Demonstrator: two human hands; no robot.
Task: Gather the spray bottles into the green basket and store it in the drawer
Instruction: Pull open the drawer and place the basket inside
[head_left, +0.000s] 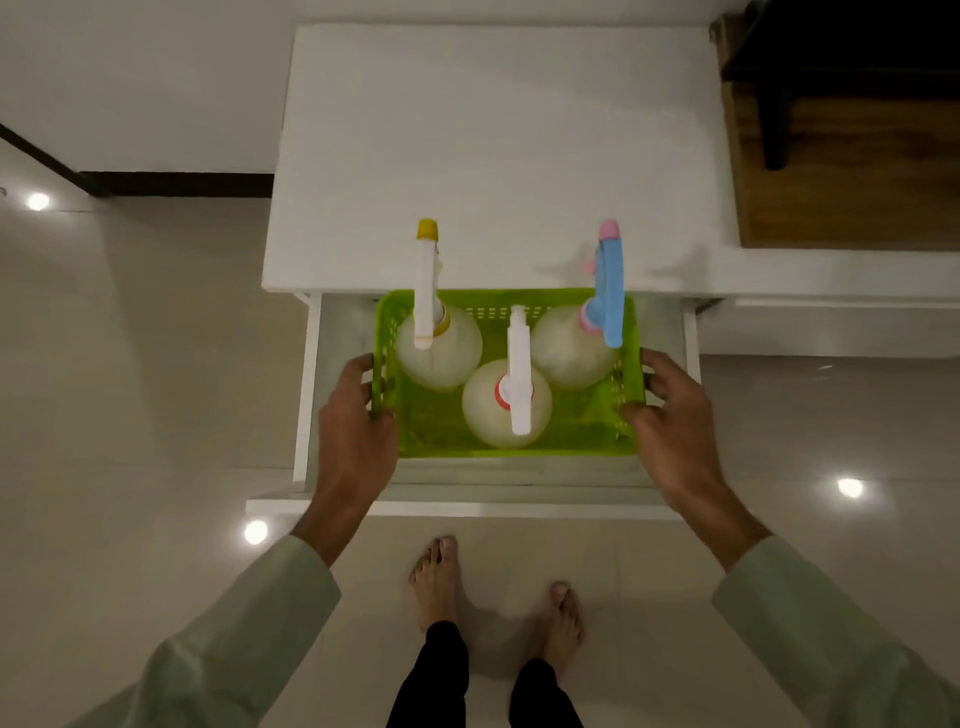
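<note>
The green basket (582, 441) sits inside the pulled-out white drawer (306, 395). Three pale spray bottles stand upright in it: one with a white and yellow head (427, 291) at the back left, one with a blue and pink head (609, 291) at the back right, and one with a white and red head (519, 384) at the front middle. My left hand (356, 415) grips the basket's left rim and my right hand (670, 410) grips its right rim.
A white cabinet top (493, 156) lies above the drawer, and the tall spray heads reach past its front edge. A wooden surface with a dark object (841, 130) is at the back right. My bare feet (436, 577) stand on the glossy floor before the drawer front.
</note>
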